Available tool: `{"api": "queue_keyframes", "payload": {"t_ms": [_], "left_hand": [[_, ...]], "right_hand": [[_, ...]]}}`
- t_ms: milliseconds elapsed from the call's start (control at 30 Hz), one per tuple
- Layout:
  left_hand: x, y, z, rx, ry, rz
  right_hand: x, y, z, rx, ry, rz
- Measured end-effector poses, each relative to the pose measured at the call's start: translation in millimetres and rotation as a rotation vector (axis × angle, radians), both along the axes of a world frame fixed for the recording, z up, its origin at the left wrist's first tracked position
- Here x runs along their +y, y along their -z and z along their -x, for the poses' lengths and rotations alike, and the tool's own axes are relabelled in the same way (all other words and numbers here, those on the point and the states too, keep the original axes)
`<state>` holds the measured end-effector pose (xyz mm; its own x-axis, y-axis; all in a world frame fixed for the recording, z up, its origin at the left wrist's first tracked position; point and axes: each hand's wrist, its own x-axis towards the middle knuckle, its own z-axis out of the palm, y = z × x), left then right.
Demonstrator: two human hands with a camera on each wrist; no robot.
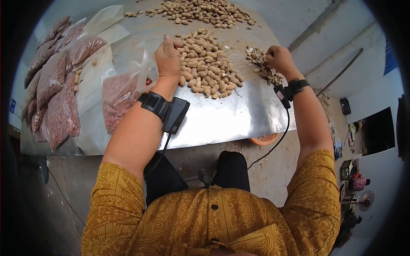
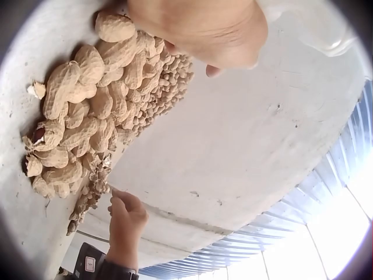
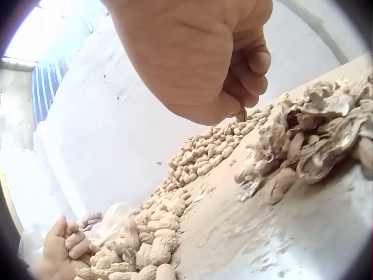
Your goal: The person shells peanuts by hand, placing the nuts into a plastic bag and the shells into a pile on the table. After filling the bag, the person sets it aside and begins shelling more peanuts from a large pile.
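Note:
My left hand (image 1: 167, 60) is over the left edge of a pile of unshelled peanuts (image 1: 209, 68), its fingers curled in the head and right wrist views. Whatever may lie inside those fingers is hidden. My right hand (image 1: 281, 60) hovers over a heap of broken peanut shells (image 1: 261, 68) at the right of the metal table. In the right wrist view its fingers are bent, and a small brown shell piece (image 3: 242, 114) shows pinched at the thumb tip. An open clear bag of reddish peanut kernels (image 1: 116, 104) lies beside my left forearm.
Filled bags of kernels (image 1: 53, 91) are stacked at the table's left. A larger peanut pile (image 1: 200, 10) spreads along the far side. Below the near edge of the table (image 1: 213, 128) sits an orange basin (image 1: 264, 139). Cables run from both wrist cameras.

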<state>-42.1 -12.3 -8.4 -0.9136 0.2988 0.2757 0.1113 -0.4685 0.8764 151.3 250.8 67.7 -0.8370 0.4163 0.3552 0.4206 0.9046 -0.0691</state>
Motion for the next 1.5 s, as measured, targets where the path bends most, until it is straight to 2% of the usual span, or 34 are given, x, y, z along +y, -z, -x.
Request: {"api": "queue_keyframes", "payload": {"t_ms": [100, 200, 333, 400, 433, 500, 600, 800, 900, 1000, 1100, 1133, 1233, 1367, 1500], "left_hand": [[-1, -4, -4, 0.081, -0.028, 0.041], [-6, -11, -15, 0.21, -0.018, 0.149], [-8, -22, -42, 0.546, -0.039, 0.234], [-9, -23, -50, 0.552, 0.062, 0.248], [-11, -24, -53, 0.554, 0.109, 0.257], [-15, -28, -62, 0.509, 0.193, 0.267], [-13, -30, -73, 0.437, 0.307, 0.234], [-8, -26, -77, 0.254, 0.424, 0.219], [-7, -27, -78, 0.231, 0.44, 0.209], [-8, -26, -76, 0.267, 0.425, 0.198], [-10, -27, -73, 0.264, 0.417, 0.188], [-9, -26, -73, 0.239, 0.42, 0.181], [-7, -24, -71, 0.157, 0.404, 0.152], [-6, -25, -67, 0.07, 0.365, 0.13], [-3, -24, -71, 0.132, 0.345, 0.188]], "right_hand": [[0, 4, -12, -0.017, 0.014, -0.02], [-10, 6, -22, 0.036, -0.037, -0.159], [-50, 0, -22, 0.216, -0.095, 0.005], [-64, 11, -17, 0.235, -0.215, 0.145], [-83, 6, -17, 0.126, -0.159, 0.265], [-86, 22, -12, 0.087, -0.23, 0.387], [-90, 25, -10, -0.075, -0.423, 0.307], [-80, 22, 5, -0.225, -0.362, 0.59], [-81, 14, 13, -0.321, -0.345, 0.498], [-79, 16, 16, -0.293, -0.414, 0.512], [-76, 10, 19, -0.211, -0.405, 0.42], [-77, 7, 21, -0.093, -0.332, 0.418], [-89, 0, 29, 0.256, -0.421, 0.808], [-97, 18, 41, 0.506, -0.622, 1.339], [-102, 31, 41, 0.548, -0.688, 1.543]]}}
